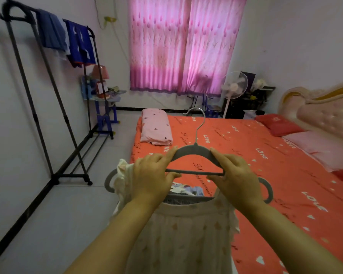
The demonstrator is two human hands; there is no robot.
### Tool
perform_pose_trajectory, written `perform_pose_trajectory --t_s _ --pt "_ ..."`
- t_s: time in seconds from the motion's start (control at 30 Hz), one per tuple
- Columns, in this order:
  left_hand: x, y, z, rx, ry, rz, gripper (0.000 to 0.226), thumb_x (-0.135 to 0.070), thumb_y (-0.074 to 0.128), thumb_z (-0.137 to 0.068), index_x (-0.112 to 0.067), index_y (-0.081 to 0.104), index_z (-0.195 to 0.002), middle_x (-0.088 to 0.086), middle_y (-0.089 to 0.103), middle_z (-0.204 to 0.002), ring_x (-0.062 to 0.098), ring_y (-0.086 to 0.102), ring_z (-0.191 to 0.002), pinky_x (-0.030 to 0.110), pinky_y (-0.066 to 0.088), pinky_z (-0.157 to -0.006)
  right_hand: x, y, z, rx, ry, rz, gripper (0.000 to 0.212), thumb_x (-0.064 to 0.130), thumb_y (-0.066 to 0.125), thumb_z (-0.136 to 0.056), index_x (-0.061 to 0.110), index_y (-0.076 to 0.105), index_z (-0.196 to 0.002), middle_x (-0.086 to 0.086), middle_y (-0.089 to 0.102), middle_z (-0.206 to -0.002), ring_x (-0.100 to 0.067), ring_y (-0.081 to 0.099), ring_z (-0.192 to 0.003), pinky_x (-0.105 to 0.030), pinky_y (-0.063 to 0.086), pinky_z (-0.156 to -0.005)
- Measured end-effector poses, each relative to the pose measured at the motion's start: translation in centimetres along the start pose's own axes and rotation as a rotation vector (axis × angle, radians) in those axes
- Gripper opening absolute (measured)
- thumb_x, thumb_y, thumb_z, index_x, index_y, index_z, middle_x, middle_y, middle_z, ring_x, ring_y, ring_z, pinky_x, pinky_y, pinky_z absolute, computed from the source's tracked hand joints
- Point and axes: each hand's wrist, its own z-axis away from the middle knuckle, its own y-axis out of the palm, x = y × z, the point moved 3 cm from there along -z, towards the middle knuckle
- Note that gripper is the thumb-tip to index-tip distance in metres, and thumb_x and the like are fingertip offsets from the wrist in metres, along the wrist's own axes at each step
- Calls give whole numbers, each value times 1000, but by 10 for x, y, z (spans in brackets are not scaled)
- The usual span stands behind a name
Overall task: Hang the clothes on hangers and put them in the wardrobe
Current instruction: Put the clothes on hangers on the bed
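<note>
While the left hand [154, 175] and right hand [236, 178], held apart, each pinch one side of the grey hanger [194, 153], the cream garment [186, 234] hangs just below them, apparently already on it. Step looks like settling the garment, nearly done. Bed [285, 155] lies beyond and right of the hands, clothes rack [48, 95] well left. Next move likely needs one hand on the hook; no wardrobe in view.

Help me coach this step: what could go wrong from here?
The left hand and right hand both pinch the hanger, so nothing holds the dress. It is draped over what looks like a basket and may slip to the floor. The hanger's hook juts forward and could catch fabric when lowered.
</note>
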Motion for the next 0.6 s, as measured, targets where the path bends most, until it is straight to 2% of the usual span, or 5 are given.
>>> perform_pose_trajectory --t_s 0.2,0.47,0.6 --pt "42 67 -37 53 -37 -17 67 -30 86 -61 -18 62 -122 2 65 -74 28 57 -64 40 45 -61 -41 73 -36 38 -16 -37 77 17 92 -50 3 63 -120 -11 69 -92 -32 63 -73 -34 51 -53" --pt "108 187 -100 174 -169 -73 67 -37 78 -70 -29 52 -132 0 65 -87 26 57 -80 37 39 -74 -118 203 -94 128 -7 -151 75 13 92 -51 0 63 -119 -14 69 -94 -35 64 -76 -39 54 -57" --pt "140 257 -119 270 -207 -93 67 -29 84 -62 -20 61 -124 1 66 -78 27 59 -73 39 42 -67 -158 278 -110 211 8 -191 75 13 92 -51 1 63 -119 -13 68 -93 -36 65 -76 -38 54 -54"
